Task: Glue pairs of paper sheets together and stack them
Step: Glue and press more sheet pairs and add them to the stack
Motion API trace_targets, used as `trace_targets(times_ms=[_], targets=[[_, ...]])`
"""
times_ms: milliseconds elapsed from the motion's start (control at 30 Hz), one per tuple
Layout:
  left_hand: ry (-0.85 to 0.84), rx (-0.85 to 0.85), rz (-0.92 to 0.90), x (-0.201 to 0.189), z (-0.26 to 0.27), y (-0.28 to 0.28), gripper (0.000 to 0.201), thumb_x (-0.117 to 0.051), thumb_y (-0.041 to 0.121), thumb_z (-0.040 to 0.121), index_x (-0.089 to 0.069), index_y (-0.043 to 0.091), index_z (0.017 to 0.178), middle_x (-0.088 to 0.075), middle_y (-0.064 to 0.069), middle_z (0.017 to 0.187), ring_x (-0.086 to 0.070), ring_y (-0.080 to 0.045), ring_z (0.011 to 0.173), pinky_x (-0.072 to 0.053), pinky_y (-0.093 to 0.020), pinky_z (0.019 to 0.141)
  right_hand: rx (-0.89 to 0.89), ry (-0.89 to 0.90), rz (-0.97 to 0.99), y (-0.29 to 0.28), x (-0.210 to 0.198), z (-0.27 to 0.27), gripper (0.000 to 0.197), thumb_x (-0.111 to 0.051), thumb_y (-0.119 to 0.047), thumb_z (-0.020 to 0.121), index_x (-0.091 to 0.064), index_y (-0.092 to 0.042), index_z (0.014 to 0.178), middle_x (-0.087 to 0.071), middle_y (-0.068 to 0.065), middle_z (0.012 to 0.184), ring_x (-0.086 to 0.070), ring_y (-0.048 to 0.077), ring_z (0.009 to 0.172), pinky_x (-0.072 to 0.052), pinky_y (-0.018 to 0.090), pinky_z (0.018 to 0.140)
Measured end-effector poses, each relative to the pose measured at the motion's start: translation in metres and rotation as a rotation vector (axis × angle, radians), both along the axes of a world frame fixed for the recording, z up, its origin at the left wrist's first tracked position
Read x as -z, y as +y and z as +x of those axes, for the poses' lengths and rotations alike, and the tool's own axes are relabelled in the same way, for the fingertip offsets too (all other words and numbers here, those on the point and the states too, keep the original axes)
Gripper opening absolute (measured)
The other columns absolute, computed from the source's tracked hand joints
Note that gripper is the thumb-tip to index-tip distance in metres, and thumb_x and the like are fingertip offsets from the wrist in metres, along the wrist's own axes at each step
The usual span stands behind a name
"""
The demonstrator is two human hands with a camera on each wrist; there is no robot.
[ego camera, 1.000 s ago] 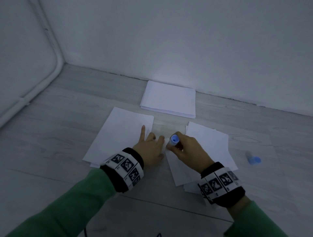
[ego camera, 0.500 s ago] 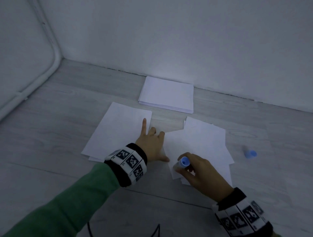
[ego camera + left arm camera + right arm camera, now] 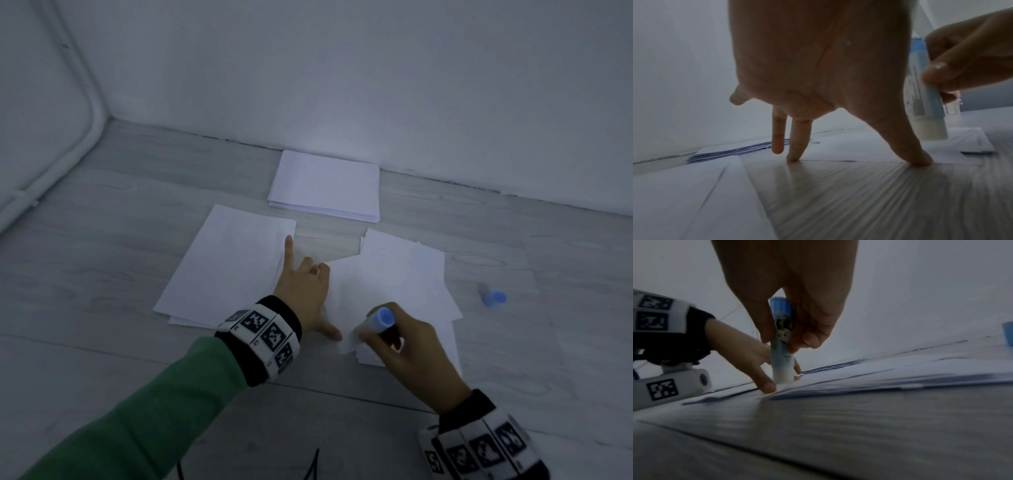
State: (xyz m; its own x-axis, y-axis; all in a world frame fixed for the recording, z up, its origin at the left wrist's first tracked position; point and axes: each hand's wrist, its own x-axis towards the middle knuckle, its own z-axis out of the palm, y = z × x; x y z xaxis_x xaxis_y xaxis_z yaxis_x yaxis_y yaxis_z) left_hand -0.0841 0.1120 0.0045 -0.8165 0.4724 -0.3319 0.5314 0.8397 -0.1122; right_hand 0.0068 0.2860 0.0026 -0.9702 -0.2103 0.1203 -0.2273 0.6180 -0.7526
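Nearest, the right hand (image 3: 407, 346) grips a blue-capped white glue stick (image 3: 782, 344) upright, its tip on the near corner of the top white paper sheet (image 3: 387, 287), evidently to spread glue. The left hand (image 3: 303, 291), fingers spread and holding nothing, pins that sheet's edge so it cannot slide. Farther off sit the loose blue cap (image 3: 493, 298) and a neat white paper stack (image 3: 325, 185) by the wall, likely kept clear of the glue.

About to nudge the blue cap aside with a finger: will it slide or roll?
The blue cap seems to lie on its side on the smooth floor, so it would probably roll. It looks small and light, and a gentle touch could send it off.
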Motion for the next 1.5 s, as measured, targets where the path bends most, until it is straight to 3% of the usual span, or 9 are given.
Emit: trace_targets(times_ms=[100, 533, 733, 833, 967, 1100, 1233, 1333, 1500], targets=[[-0.007, -0.012, -0.018, -0.002, 0.001, 0.002, 0.111, -0.046, 0.087, 0.062, -0.033, 0.002, 0.133, -0.049, -0.013, 0.126, -0.037, -0.03, 0.124, 0.025, -0.065, 0.098, -0.012, 0.0, 0.115, 0.003, 0.003, 0.001, 0.011, -0.066, -0.017, 0.086, -0.059, -0.009, 0.088, -0.06, 0.003, 0.076, -0.053, 0.014, 0.065, -0.047, 0.028, 0.063], [-0.01, -0.014, -0.038, -0.002, 0.0, 0.005, 0.112, -0.046, 0.086, 0.061, -0.03, 0.001, 0.133, -0.048, -0.011, 0.124, -0.034, -0.029, 0.124, 0.024, -0.066, 0.098, 0.222, 0.047, 0.151, 0.068, 0.002, -0.01, 0.012, -0.071, -0.007, 0.081, -0.059, -0.009, 0.08, -0.06, -0.002, 0.065, -0.054, 0.007, 0.063, -0.036, 0.006, 0.054], [-0.015, -0.013, -0.035, -0.003, -0.001, 0.006, 0.112, -0.046, 0.087, 0.06, -0.031, 0.004, 0.132, -0.05, -0.011, 0.122, -0.035, -0.028, 0.124, 0.026, -0.066, 0.095, 0.361, 0.06, 0.17, 0.094, 0.002, -0.015, 0.017, -0.072, -0.004, 0.078, -0.056, -0.008, 0.08, -0.051, -0.014, 0.057, -0.056, -0.007, 0.059, -0.035, 0.0, 0.052], [-0.015, -0.017, -0.034, -0.004, 0.0, 0.006, 0.112, -0.046, 0.087, 0.06, -0.032, 0.004, 0.133, -0.049, -0.011, 0.122, -0.035, -0.028, 0.124, 0.027, -0.065, 0.094, 0.428, 0.065, 0.223, 0.105, 0.003, -0.018, 0.019, -0.072, -0.006, 0.079, -0.054, -0.009, 0.081, -0.05, -0.005, 0.053, -0.05, 0.008, 0.046, -0.035, 0.001, 0.051], [-0.019, -0.017, -0.056, -0.007, 0.0, 0.005, 0.118, -0.042, 0.09, 0.058, -0.027, 0.004, 0.137, -0.047, -0.012, 0.129, -0.033, -0.028, 0.127, 0.033, -0.064, 0.088, 0.508, 0.017, 0.252, 0.117, 0.002, -0.02, 0.016, -0.07, -0.009, 0.081, -0.056, -0.002, 0.085, -0.058, 0.011, 0.061, -0.055, 0.021, 0.056, -0.035, 0.013, 0.05], [-0.03, 0.001, -0.077, -0.008, -0.006, -0.005, 0.126, -0.043, 0.09, 0.058, -0.015, 0.002, 0.144, -0.035, -0.011, 0.144, -0.021, -0.028, 0.137, 0.041, -0.062, 0.08, 0.639, 0.079, 0.208, 0.126, -0.008, -0.019, 0.016, -0.069, -0.015, 0.083, -0.054, -0.01, 0.085, -0.054, -0.002, 0.061, -0.051, 0.006, 0.057, -0.033, 0.018, 0.051], [-0.188, -0.034, -0.021, -0.014, -0.021, -0.015, 0.112, -0.056, 0.08, 0.062, -0.021, 0.01, 0.143, -0.027, -0.008, 0.145, -0.012, -0.027, 0.139, 0.021, -0.066, 0.101, 0.688, 0.144, 0.134, 0.133, -0.028, -0.025, 0.014, -0.068, -0.019, 0.083, -0.056, -0.014, 0.088, -0.057, -0.006, 0.066, -0.052, -0.001, 0.06, -0.037, 0.01, 0.052], [-0.18, -0.034, 0.07, -0.028, -0.035, -0.01, 0.096, -0.053, 0.073, 0.073, -0.024, 0.015, 0.144, -0.014, -0.007, 0.15, -0.006, -0.025, 0.14, 0.006, -0.054, 0.115, 0.612, 0.161, 0.053, 0.133, -0.037, -0.039, 0.012, -0.068, -0.018, 0.083, -0.059, -0.016, 0.09, -0.061, -0.007, 0.071, -0.057, -0.004, 0.063, -0.038, 0.002, 0.055], [-0.206, 0.241, 0.294, -0.035, -0.05, 0.05, 0.065, -0.042, 0.048, 0.095, -0.024, 0.012, 0.147, -0.014, -0.005, 0.157, -0.017, -0.018, 0.142, -0.012, -0.027, 0.115, 0.439, 0.035, 0.079, 0.119, -0.033, -0.08, 0.018, -0.07, -0.022, 0.082, -0.059, -0.014, 0.094, -0.067, 0.008, 0.078, -0.064, 0.02, 0.068, -0.05, 0.026, 0.064]])
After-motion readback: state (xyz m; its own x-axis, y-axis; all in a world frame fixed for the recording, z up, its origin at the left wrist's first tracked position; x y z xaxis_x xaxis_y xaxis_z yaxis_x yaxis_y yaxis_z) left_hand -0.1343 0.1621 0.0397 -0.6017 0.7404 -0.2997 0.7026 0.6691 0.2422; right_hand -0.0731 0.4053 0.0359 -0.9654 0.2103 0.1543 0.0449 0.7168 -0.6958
